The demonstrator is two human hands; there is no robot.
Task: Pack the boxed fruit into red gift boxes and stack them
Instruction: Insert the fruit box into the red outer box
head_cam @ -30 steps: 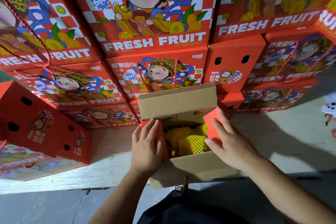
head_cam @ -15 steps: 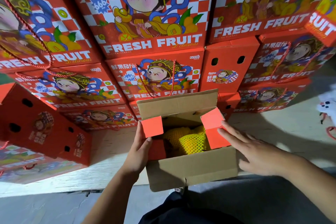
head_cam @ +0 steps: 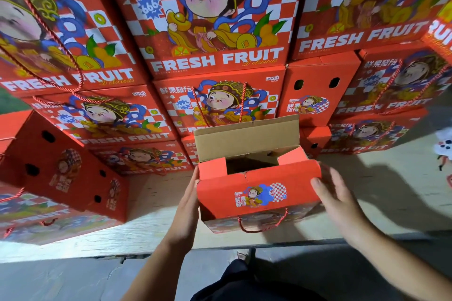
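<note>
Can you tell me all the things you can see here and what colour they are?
open gift box: one, red with a brown cardboard flap raised at the back, on the pale platform between the hands
stacked gift boxes: many, too many to count surely, red with a cartoon figure and FRESH FRUIT lettering, piled behind and at the left
rope handles: red, one on the open box's front, others on stacked boxes
platform: one, pale, under the boxes
left hand: one, flat against the open box's left side
right hand: one, fingers straight, beside the box's right side

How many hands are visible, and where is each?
2. The left hand lies flat on the red gift box, left side; the right hand is open beside its right side.
</note>
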